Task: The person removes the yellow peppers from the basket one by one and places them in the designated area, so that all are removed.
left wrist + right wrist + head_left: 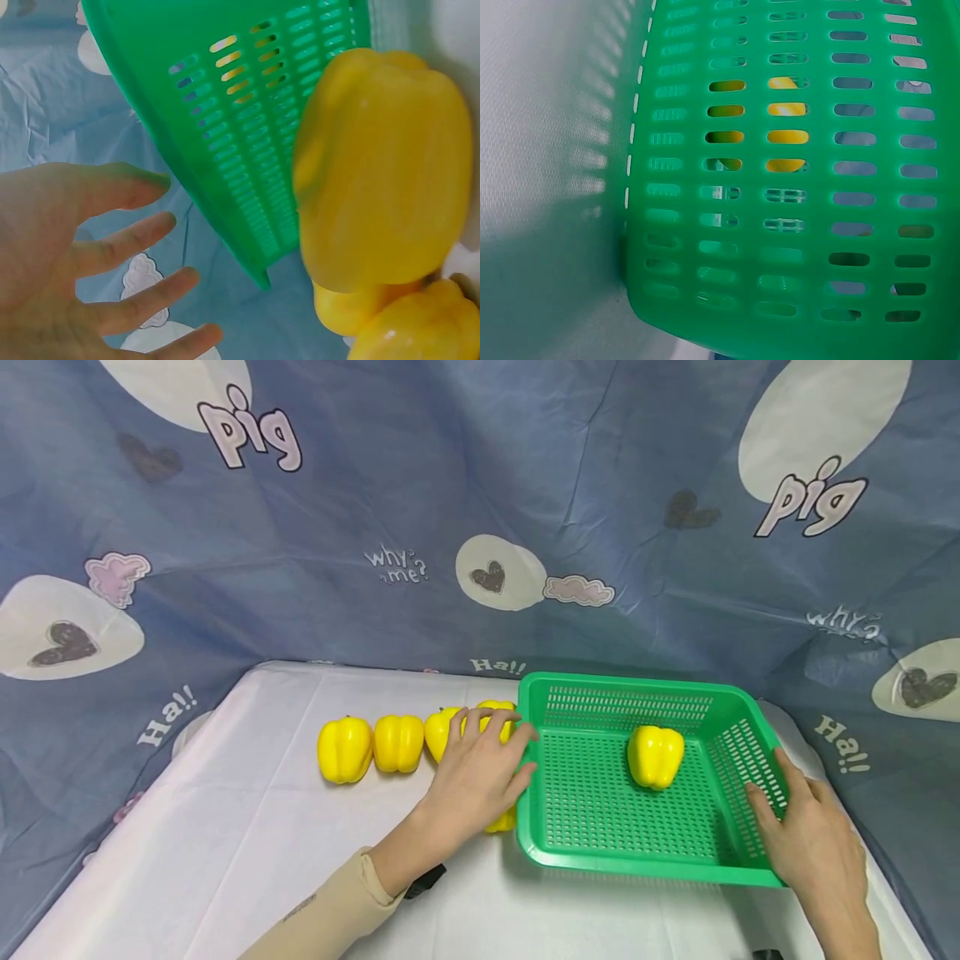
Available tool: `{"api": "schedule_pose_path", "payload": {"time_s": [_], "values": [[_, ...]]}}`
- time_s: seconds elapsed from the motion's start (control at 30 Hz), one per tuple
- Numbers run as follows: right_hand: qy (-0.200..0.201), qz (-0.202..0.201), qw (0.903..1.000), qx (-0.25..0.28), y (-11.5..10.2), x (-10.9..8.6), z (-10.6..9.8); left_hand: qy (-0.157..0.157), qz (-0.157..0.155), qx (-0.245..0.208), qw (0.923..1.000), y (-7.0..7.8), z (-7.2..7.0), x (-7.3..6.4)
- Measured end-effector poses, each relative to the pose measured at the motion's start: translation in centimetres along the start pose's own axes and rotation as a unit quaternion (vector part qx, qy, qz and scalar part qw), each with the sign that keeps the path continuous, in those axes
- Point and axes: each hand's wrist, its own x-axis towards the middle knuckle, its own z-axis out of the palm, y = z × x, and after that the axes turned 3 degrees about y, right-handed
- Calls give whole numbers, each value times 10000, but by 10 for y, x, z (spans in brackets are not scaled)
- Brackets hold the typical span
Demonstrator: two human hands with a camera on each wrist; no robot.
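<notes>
A green plastic basket [622, 858] with slotted walls holds one yellow bell pepper [656, 757] toward its right side. My right hand [817, 831] grips the basket's right rim, thumb inside the wall. Beside the left rim is my left hand [476, 768], its fingers spread and bent a little, holding nothing. In the left wrist view, a gap shows between those fingers [135, 244] and the basket edge. Partly hidden under this hand are more yellow peppers [501, 821], close against the basket's left wall. The right wrist view shows mostly the slotted outer wall [780, 214].
Two yellow peppers [345, 750] stand side by side farther left, in a row with those under the hand. A white cloth [247, 793] covers the table. Behind it hangs a blue printed curtain [420, 485].
</notes>
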Motion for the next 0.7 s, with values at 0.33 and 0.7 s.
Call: {"api": "schedule_pose_path", "payload": {"time_s": [0.33,0.7], "values": [[-41,23,10000,4,0,1,0,-69,220,-182,9996,13,4,14],[9,-64,10000,22,2,0,0,-692,509,-169,9962,34,6,24]]}}
